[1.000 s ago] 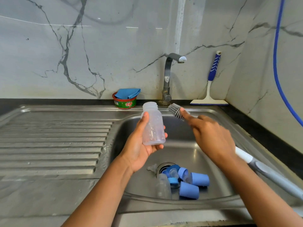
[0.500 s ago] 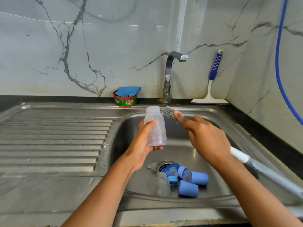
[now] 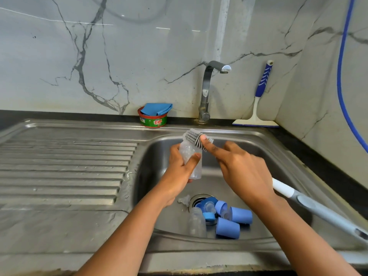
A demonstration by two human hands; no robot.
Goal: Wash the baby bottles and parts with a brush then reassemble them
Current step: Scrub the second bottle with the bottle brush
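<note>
Bottle: we saw the clear baby bottle (image 3: pixel 192 162) held above the sink basin, mouth up and tilted a little away from us, with droplets on its wall.
Left hand: the left hand (image 3: pixel 177 176) gripped the bottle's body, its fingers and thumb clamped round it.
Brush: the grey bristled head of the bottle brush (image 3: pixel 194 137) lay against the bottle's mouth. We could not tell whether it had entered the neck. Its white and grey handle ran back to the right, past the wrist and over the basin's edge.
Right hand: the right hand (image 3: pixel 243 170) held the brush, with the index finger stretched straight along the neck up to the bristles. The other fingers seemed curled round the handle.
Parts in the basin: by the drain lay a second bottle (image 3: pixel 197 222), blue caps (image 3: pixel 228 228), blue rings (image 3: pixel 209 216) and a clear teat (image 3: pixel 184 200) just left of the drain.
Sink: the steel sink (image 3: pixel 155 156) had a ribbed drainboard (image 3: pixel 65 166) on its left, wet in places.
Behind: we noted the tap (image 3: pixel 207 90), a green tub (image 3: pixel 153 121) with a folded blue cloth (image 3: pixel 156 108) on top, a squeegee (image 3: pixel 258 108) leaning on the marble wall, and a blue hose (image 3: pixel 341 76) hanging at the right.
</note>
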